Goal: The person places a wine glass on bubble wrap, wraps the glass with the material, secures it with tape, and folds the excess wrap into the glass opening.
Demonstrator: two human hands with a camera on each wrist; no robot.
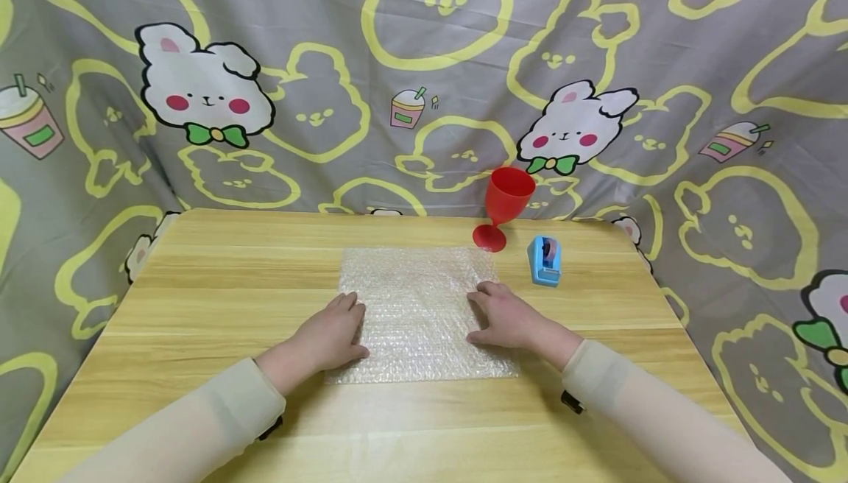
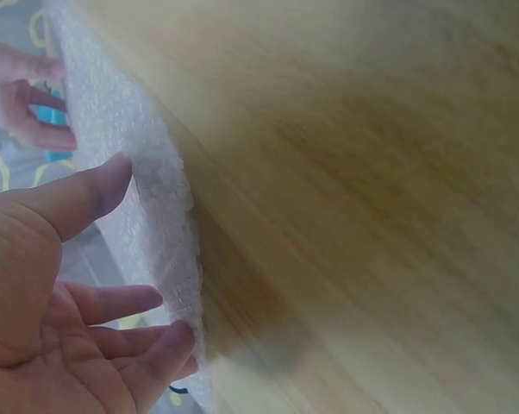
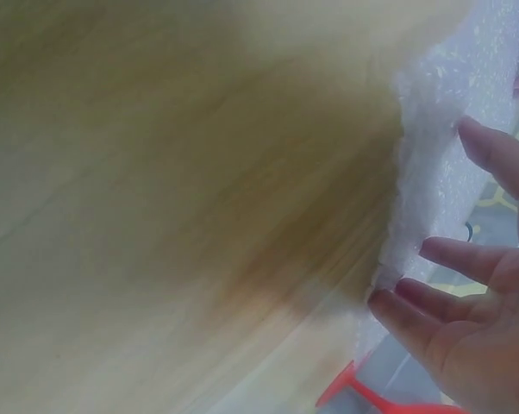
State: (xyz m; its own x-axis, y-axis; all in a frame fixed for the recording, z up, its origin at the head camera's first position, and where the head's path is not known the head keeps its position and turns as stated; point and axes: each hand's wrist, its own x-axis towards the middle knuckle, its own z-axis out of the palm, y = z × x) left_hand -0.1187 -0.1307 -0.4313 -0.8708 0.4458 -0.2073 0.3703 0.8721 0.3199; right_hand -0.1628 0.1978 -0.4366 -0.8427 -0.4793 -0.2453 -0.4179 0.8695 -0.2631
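Note:
A sheet of clear bubble wrap lies flat on the wooden table. My left hand rests on its left edge, fingers spread and slightly bent. On its right edge rests my right hand, thumb and fingers apart. In the left wrist view, the left hand's fingertips touch the wrap near its border. The right wrist view has the right hand's fingertips against the opposite border of the wrap. Neither hand has its fingers curled round anything.
Behind the wrap's back right corner stands a red goblet. A blue tape dispenser sits right of the wrap. The wooden table ends at a grey patterned cloth behind and at both sides.

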